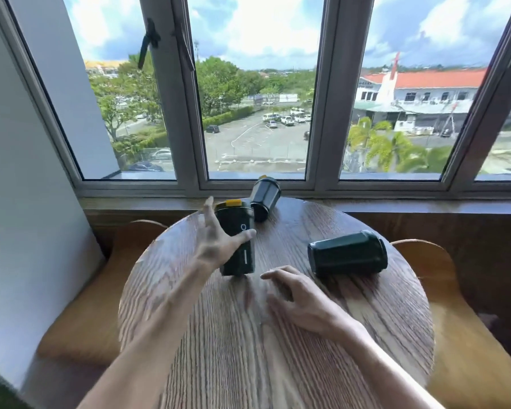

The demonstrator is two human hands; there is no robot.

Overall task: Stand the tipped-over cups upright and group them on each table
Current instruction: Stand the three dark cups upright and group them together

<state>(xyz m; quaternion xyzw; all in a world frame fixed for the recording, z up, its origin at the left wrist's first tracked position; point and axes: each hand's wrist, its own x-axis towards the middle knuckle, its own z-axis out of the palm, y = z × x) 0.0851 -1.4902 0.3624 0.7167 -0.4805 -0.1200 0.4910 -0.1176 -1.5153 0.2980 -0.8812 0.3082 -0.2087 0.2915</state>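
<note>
Three dark green cups are on a round wooden table point(278, 335). One cup point(239, 252), with a yellow tab on its lid, stands almost upright at the centre left. My left hand point(216, 240) is on it, thumb across its front and fingers spread along its far left side. A second cup point(347, 255) lies on its side at the right. My right hand point(295, 299) rests palm down just to the left of it, fingers apart and holding nothing. A third cup point(264, 199) lies tipped at the table's far edge, its base toward me.
A wooden sill point(425, 206) and a window frame point(319, 113) run right behind the table. Curved wooden chair backs stand at the left point(136, 231) and right point(425, 261). A white wall point(27, 202) closes the left side.
</note>
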